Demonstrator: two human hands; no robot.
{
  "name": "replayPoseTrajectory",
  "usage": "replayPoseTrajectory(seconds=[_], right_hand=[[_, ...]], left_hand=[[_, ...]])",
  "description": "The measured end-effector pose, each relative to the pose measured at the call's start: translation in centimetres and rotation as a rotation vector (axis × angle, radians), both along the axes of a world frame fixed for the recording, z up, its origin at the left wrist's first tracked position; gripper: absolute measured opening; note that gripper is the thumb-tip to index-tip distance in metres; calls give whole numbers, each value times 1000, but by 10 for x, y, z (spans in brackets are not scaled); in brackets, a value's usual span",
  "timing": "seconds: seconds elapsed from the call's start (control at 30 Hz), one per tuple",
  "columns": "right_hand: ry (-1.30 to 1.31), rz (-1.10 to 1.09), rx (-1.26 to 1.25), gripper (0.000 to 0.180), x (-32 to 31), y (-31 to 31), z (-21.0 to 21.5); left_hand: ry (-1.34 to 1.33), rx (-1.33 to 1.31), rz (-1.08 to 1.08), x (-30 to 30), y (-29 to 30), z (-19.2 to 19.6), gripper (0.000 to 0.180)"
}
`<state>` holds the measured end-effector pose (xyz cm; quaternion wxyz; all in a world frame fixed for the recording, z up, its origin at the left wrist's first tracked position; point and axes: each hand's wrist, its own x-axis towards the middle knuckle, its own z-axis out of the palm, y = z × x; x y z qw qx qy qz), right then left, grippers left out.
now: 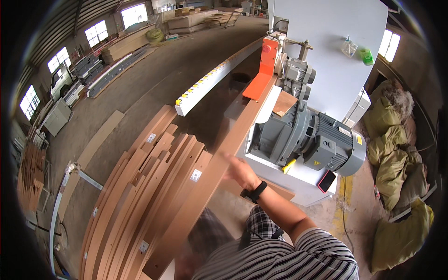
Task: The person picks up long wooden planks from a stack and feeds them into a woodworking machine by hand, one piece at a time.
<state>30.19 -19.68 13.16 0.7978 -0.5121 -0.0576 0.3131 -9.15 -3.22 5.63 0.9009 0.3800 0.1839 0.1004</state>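
A long brown wooden board (pixel 205 191) slants from the lower edge up to the machine, its far end under an orange guard (pixel 262 74). My right hand (pixel 240 172), with a black band on the wrist, grips the board's right edge midway along; its fingertips are smeared by motion. Low in the picture, by the board's near end, a blurred patch of skin looks like my left hand (pixel 185 268); its fingers cannot be made out. Left of the board lies a stack of similar boards (pixel 135 186), several bearing small white labels.
Grey motors (pixel 326 140) stand right of the board, with a phone (pixel 326 181) and a yellow-handled tool (pixel 289 166) nearby. A white rail with yellow rollers (pixel 210 79) runs beyond the stack. Stuffed sacks (pixel 392 154) line the right; metal frames (pixel 58 200) stand left.
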Motion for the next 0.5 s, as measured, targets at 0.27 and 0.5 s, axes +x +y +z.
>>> replayPoseTrajectory(seconds=[0.27, 0.5], right_hand=[[-15, -18, 19, 45, -7, -6, 7], [-39, -49, 50, 43, -39, 5, 2]], left_hand=[[-102, 126, -137, 36, 3, 12, 113], [-170, 94, -196, 47, 1, 22, 101]])
